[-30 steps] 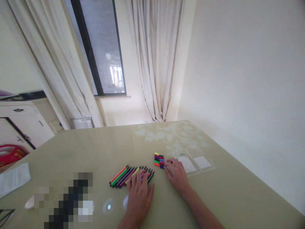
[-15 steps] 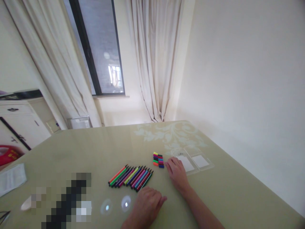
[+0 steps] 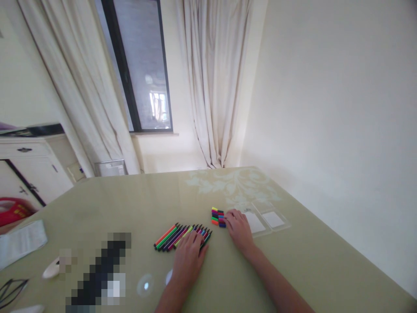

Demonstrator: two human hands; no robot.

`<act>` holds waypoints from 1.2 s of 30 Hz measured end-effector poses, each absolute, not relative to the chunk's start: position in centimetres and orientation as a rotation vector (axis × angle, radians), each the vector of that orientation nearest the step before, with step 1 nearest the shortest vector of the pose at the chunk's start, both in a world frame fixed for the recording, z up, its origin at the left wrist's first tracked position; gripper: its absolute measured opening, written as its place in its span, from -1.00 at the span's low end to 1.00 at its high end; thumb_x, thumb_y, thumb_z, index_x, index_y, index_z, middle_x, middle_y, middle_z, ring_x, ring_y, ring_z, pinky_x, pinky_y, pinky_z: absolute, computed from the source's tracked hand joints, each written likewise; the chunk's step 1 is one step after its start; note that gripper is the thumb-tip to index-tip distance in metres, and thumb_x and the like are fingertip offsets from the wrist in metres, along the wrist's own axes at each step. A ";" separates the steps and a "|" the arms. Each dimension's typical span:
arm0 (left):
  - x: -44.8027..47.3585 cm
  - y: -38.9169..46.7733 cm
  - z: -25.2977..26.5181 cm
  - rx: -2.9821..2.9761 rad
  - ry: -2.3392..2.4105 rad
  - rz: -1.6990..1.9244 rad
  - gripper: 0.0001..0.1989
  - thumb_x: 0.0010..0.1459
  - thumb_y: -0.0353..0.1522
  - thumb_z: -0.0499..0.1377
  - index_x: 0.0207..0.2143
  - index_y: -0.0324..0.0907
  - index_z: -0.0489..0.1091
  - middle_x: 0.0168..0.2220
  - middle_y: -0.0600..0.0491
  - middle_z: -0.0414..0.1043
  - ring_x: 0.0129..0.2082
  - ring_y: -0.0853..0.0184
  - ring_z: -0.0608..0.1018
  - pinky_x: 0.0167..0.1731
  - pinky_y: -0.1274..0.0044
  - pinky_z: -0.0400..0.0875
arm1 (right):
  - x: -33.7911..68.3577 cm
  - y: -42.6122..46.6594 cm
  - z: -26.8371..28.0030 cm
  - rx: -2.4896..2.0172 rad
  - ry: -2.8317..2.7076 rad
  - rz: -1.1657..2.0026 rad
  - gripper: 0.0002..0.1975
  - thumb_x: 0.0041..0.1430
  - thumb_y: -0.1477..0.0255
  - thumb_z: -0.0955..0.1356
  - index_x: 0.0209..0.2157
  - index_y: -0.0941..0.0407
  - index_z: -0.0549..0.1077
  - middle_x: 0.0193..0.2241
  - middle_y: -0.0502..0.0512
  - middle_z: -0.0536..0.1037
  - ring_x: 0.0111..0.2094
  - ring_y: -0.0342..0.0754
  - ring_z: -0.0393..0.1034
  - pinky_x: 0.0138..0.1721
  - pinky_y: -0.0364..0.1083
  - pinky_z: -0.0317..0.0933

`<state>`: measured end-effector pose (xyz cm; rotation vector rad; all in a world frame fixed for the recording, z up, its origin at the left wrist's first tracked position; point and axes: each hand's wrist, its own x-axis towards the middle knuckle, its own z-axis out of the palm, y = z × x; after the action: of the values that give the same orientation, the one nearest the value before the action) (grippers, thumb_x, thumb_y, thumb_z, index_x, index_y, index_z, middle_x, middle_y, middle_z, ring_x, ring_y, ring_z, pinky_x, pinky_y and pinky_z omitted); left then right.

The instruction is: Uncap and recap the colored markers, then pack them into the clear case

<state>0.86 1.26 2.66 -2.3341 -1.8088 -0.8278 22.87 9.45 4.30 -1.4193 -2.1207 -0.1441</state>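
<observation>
A row of uncapped felt-tip pens [image 3: 167, 238] in many colours lies slanted side by side on the table, black tips pointing away from me. My left hand [image 3: 189, 252] lies over the right part of this row, its fingers spread across the pens and hiding some of them. To the right, loose pen caps [image 3: 215, 216] form two small stacked columns. My right hand [image 3: 239, 226] rests palm down beside them, with its fingertips touching the right column. Its fingers look loosely stretched. Under and beyond this hand is an opened clear plastic case [image 3: 269, 232] with white card inside.
The pale green table [image 3: 130, 200] meets the wall on the right. A blurred dark object [image 3: 100, 269] lies at the left, near a white oval item [image 3: 50, 270], glasses [image 3: 13, 291] and a white cloth-like item [image 3: 26, 243]. Curtains [image 3: 218, 78] hang behind.
My left hand has moved forward from in front of the pens onto them. My right hand has shifted slightly toward the caps and its fingertips now reach them. The view has turned slightly left.
</observation>
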 end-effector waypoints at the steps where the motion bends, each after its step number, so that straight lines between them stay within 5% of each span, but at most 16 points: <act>1: 0.9 1.3 2.7 -2.352 -1.817 -0.826 -0.93 0.30 -0.35 0.16 -0.25 -0.10 0.44 -0.21 0.02 0.49 -0.16 0.17 0.53 -0.11 0.37 0.37 | 22.7 9.9 4.5 -1.451 -2.116 -0.156 -0.84 0.41 0.47 0.30 -0.22 0.07 0.54 -0.14 0.12 0.54 -0.11 0.03 0.39 -0.08 -0.03 0.17; 18: 1.6 1.0 2.4 -2.430 -1.817 -0.896 -0.91 0.28 -0.32 0.21 -0.30 -0.10 0.47 -0.18 0.01 0.50 -0.11 0.12 0.54 -0.07 0.31 0.39 | 20.7 15.6 7.0 -1.711 -2.401 -0.166 -0.75 0.32 0.56 0.31 -0.33 0.16 0.64 -0.20 0.27 0.61 -0.11 0.06 0.46 -0.12 -0.03 0.16; 29: 1.2 1.5 2.9 -2.395 -2.017 -1.435 -0.70 0.39 -0.14 0.03 -0.20 -0.11 0.44 -0.21 -0.04 0.55 -0.16 0.12 0.57 -0.10 0.29 0.44 | 21.9 14.6 8.0 -1.725 -2.267 -0.097 -0.79 0.33 0.58 0.28 -0.19 0.15 0.57 -0.13 0.29 0.62 -0.05 0.09 0.47 -0.06 -0.02 0.21; 36: 0.8 1.5 3.9 -2.297 -2.174 -1.839 -0.68 0.36 -0.11 0.05 -0.14 -0.12 0.45 -0.17 -0.04 0.59 -0.14 0.13 0.61 -0.09 0.28 0.48 | 23.5 8.6 6.4 -1.219 -1.891 0.609 -0.80 0.38 0.33 0.28 -0.11 0.06 0.52 -0.18 0.11 0.67 -0.21 0.03 0.57 -0.17 -0.05 0.38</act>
<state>0.79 1.54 3.86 -2.2969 -2.1739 -1.8387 23.54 8.60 6.44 -1.2193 -1.8912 0.6090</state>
